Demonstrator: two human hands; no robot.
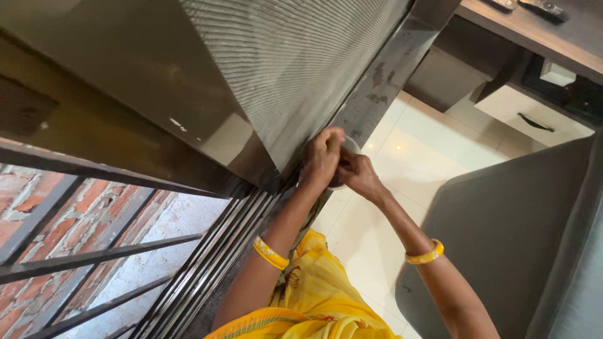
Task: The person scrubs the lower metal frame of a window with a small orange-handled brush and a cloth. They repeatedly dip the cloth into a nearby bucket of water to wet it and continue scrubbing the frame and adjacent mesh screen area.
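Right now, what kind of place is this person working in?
Most likely a room in a home, at a window. The left hand and right hand meet at a sliding mesh screen, with window bars over a brick wall, a glossy tiled floor and a drawer unit.

1. Daylight enters from the barred window (pixel 94 251) at lower left, where the brick wall (pixel 38 201) outside looks bright and slightly washed out.
2. The glossy dark panel (pixel 125 81) carries soft glare patches.
3. The pale floor tiles (pixel 408 157) show small ceiling-light reflections.
4. The tilted view bends lines near the edges.
5. Both hands (pixel 342 166) sit in mild shade, slightly soft.
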